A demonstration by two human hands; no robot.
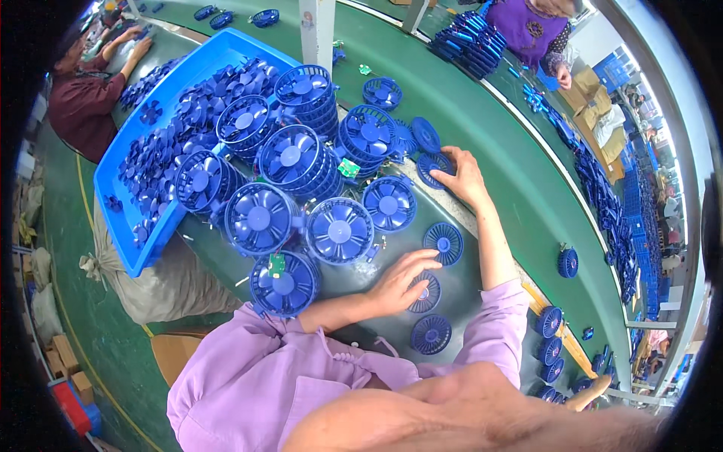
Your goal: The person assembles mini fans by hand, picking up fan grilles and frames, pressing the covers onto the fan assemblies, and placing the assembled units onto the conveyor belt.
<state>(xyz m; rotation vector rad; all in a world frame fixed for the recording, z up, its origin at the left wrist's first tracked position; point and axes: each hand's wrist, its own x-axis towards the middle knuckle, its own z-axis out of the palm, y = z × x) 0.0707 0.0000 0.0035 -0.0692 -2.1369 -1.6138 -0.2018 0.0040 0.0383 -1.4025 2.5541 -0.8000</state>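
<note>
My right hand [468,181] reaches to the edge of the green belt, its thumb and fingers round the rim of a blue round fan grille [434,169]. Another round blue piece [425,135] lies just beyond it. Over the dark work table, my left hand [399,285] has its fingers stretched apart, holding nothing. Its fingertips are close to a flat grille [443,242], and its thumb is by a second, paler-looking grille [425,292]. A third grille [431,334] lies nearer to me. Left of my hands stand fan housings [340,230] with blades inside, some stacked.
A light blue tray [139,252] heaped with loose fan blades [181,143] stands at the left. Small green circuit boards [277,265] rest on some housings. The green conveyor belt [520,218] carries more fan parts [568,262]. Other people work at the far left and far right.
</note>
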